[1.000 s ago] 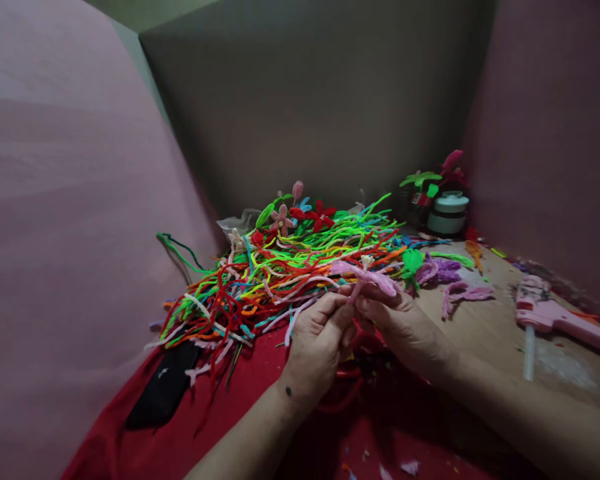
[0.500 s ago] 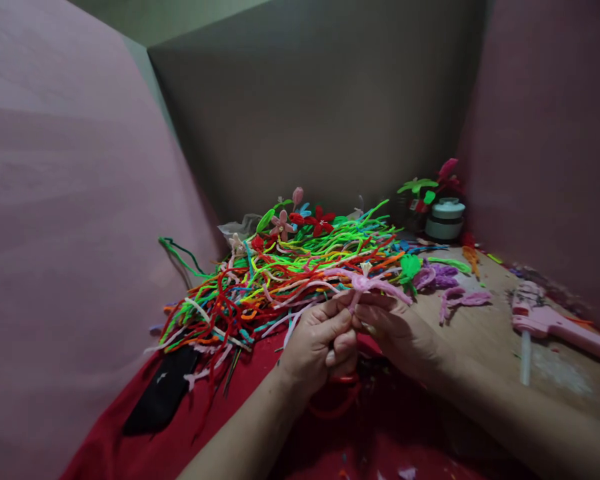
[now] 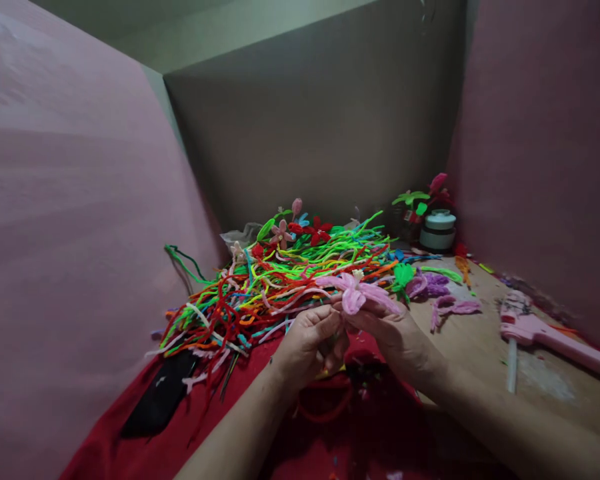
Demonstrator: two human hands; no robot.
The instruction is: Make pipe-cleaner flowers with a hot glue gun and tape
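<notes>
"So, what could go wrong?"

"Left hand (image 3: 307,343) and right hand (image 3: 397,337) pinch the pink flower (image 3: 353,298), near the middle; twisting too hard could bend its petals (image 3: 379,296)."

"Counts?"

"One flower held, one phone (image 3: 157,397) left, one glue gun (image 3: 533,328) right, one jar (image 3: 437,231) far right; strands (image 3: 330,249), too tangled to count."

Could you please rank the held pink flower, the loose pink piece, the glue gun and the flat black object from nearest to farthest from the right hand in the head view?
From the right hand:
1. Held pink flower, at its fingertips.
2. Loose pink piece, to its right.
3. Glue gun, farther right.
4. Flat black object, far left.
</notes>
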